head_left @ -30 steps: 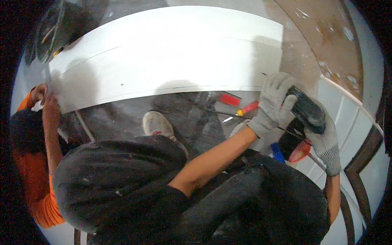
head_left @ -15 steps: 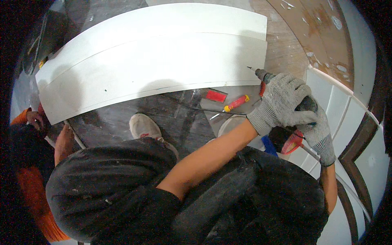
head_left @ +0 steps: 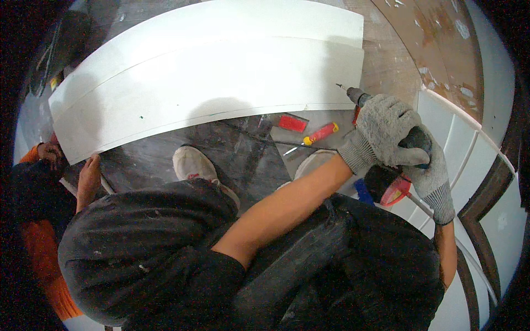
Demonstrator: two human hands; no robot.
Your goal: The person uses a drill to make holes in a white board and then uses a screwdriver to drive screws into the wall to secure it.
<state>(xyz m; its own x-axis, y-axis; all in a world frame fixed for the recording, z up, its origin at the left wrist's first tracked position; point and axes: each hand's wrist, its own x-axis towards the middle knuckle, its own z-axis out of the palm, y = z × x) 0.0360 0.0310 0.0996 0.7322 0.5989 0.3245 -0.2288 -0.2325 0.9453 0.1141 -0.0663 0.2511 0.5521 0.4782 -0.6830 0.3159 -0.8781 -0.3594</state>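
Note:
Both my hands wear grey knit gloves and grip a dark cordless drill (head_left: 359, 97). My left hand (head_left: 389, 129) wraps over its body, while my right hand (head_left: 433, 171) is on its rear and lower part, partly behind the left. The thin bit points up-left, over or near the right end of a curved white panel (head_left: 204, 71); I cannot tell whether it touches. Just below the panel lie a red-and-yellow screwdriver (head_left: 323, 133) and a red rectangular item (head_left: 292, 123).
A co-worker in orange (head_left: 41, 248) has hands (head_left: 88, 176) at the panel's lower-left corner. A red-rimmed tool (head_left: 395, 193), blue object (head_left: 364, 192), white panelled piece (head_left: 447, 138) and brown board (head_left: 441, 49) are at right. My shoes (head_left: 193, 165) are below the panel.
I have turned the drill, so its bit now points toward the panel. The co-worker's nearer hand has moved to the panel's corner. The panel appears slightly higher in view.

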